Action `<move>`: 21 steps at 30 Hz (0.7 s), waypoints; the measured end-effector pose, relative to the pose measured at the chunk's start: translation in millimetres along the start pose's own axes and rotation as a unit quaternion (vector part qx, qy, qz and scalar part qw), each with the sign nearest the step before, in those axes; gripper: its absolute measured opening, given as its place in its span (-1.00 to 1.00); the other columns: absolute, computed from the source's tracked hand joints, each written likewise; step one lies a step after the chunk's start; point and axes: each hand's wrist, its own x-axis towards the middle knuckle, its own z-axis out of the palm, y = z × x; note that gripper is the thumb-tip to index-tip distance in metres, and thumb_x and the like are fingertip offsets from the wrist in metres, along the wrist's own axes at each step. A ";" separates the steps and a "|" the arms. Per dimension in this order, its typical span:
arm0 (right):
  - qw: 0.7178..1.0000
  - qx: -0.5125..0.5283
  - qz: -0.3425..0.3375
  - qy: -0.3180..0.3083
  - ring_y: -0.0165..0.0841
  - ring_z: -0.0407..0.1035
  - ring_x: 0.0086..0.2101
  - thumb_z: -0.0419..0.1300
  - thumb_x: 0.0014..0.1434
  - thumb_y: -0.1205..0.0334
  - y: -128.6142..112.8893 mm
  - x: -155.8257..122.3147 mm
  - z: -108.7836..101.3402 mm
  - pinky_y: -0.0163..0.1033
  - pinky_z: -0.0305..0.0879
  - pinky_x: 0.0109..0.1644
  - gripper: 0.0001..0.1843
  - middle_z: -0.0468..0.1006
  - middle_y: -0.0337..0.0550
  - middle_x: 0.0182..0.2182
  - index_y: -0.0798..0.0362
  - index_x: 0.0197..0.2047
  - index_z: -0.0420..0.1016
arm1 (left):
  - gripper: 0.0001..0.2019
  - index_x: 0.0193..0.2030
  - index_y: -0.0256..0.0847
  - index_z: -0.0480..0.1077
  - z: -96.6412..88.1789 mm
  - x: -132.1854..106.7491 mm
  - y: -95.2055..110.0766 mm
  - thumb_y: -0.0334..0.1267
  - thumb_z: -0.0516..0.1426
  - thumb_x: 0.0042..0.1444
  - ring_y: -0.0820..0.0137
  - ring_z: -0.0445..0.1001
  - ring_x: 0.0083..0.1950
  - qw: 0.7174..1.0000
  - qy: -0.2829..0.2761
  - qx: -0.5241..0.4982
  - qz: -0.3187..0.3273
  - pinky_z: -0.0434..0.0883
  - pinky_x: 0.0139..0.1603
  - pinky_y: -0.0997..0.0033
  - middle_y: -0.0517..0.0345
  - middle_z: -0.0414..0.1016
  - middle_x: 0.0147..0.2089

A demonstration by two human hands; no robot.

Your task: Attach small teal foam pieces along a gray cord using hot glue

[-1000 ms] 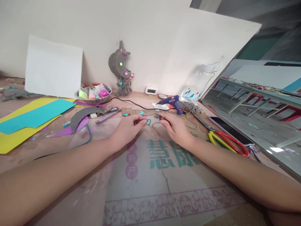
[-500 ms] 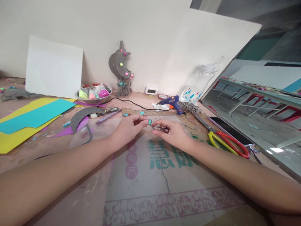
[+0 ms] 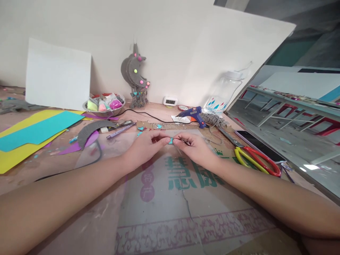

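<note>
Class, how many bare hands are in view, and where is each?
2: the left hand, holding a small turquoise piece at its fingertips, and the right hand, just right of that piece. No others show.

Across the clear plastic sheet (image 3: 159, 212) on the table, large green characters are reading 慧康, the second partly covered, while purple circles (image 3: 147, 193) to their left are carrying 特 and, below it, 产. The small white digital clock (image 3: 170, 101) by the wall is showing what looks like 15:58. Under the sailboat prints, the clear jar (image 3: 225, 86) is bearing blue capitals, seemingly "CLASSIC LO…", their ending blurring, and the blue glue gun's (image 3: 196, 114) label is proving too small to read.
</note>
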 end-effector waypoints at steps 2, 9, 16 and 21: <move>1.000 0.001 -0.007 -0.010 -0.51 0.09 -0.55 0.07 0.17 0.11 1.0 -0.1 0.7 -0.37 0.06 -0.47 -0.75 0.28 -0.31 -0.56 0.10 -0.40 0.43 | -0.75 -0.13 -0.15 0.48 0.2 0.3 1.1 -0.16 0.07 0.13 0.37 0.45 -0.16 1.000 0.005 -0.023 -0.002 0.35 -0.15 0.42 0.18 0.56 -0.17; 0.999 0.025 0.009 -0.019 -0.52 -0.01 -0.57 0.06 0.17 0.07 3.1 1.5 -1.5 -0.37 -0.05 -0.51 -0.72 0.10 -0.36 -0.61 0.09 -0.44 0.35 | -0.72 -0.09 -0.15 0.47 1.0 -1.7 2.6 -0.38 -0.02 0.18 0.40 0.47 -0.13 0.998 0.006 0.000 0.055 0.35 -0.08 0.41 0.19 0.56 -0.13; 0.996 0.057 0.029 -0.069 -0.52 -0.03 -0.59 0.05 0.19 0.01 7.0 2.9 -4.2 -0.37 -0.09 -0.53 -0.68 0.06 -0.38 -0.61 0.09 -0.43 0.29 | -0.78 -0.22 -0.14 0.49 1.3 -2.9 2.2 -0.41 0.03 0.12 0.38 0.45 -0.08 0.994 -0.014 0.036 0.103 0.33 -0.04 0.39 0.22 0.56 -0.15; 0.996 0.065 0.016 -0.059 -0.50 -0.01 -0.57 0.02 0.21 -0.04 4.1 1.6 -5.1 -0.36 -0.06 -0.52 -0.65 0.08 -0.36 -0.58 0.08 -0.37 0.29 | -0.85 -0.26 -0.18 0.47 1.2 -1.4 0.8 -0.34 0.06 0.13 0.37 0.42 -0.12 0.995 0.012 0.036 0.097 0.32 -0.05 0.36 0.15 0.51 -0.17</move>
